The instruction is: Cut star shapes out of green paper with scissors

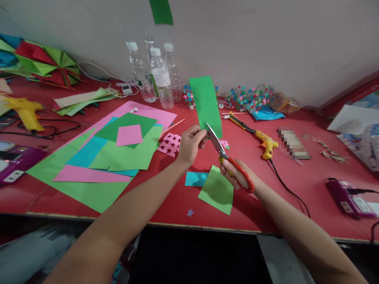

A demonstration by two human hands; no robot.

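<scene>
My left hand (191, 144) pinches the lower left edge of a dark green paper strip (206, 100), which stands up above the red table. In my right hand (233, 173) is a pair of scissors (220, 149) with red and yellow handles. Their blades point up and left and meet the strip close to my left fingertips. Whether the blades are parted I cannot make out. Under my right hand lie a light green paper piece (217, 193) and a small blue paper piece (195, 178). Left of my left hand is a pink sheet with star holes (169, 144).
Stacked coloured paper (142, 154) covers the table's left part. Several plastic bottles (161, 79) stand by the wall. To the right lie a yellow glue gun (266, 144) with its cord, a yellow cutter (237, 120) and a purple power strip (349, 199). Another glue gun (26, 112) is far left.
</scene>
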